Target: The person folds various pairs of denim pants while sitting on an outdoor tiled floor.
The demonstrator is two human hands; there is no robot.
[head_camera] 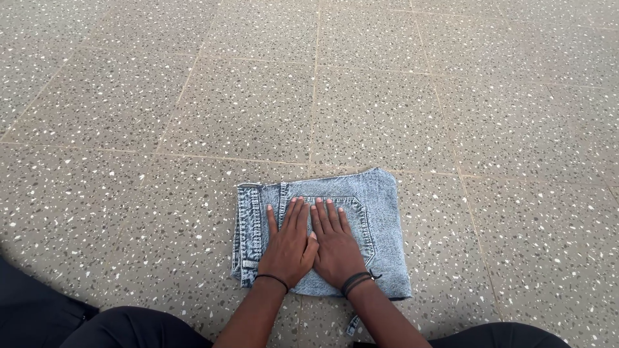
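**On the floor: both hands flat on folded jeans**

Near us on the speckled tiled floor [161, 103] lie the folded jeans [385, 212]. We press our left hand [289, 248] and right hand [335, 248] side by side, touching, fingers [298, 212] straight and slightly spread, gripping nothing, over the back pocket [361, 219].

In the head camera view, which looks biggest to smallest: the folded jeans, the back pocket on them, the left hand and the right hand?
1. Folded jeans, widest by far.
2. Back pocket, partly hidden under the hands, so this rank is unsure.
3. Left hand and right hand: they look alike, flat side by side; no ranking between them.
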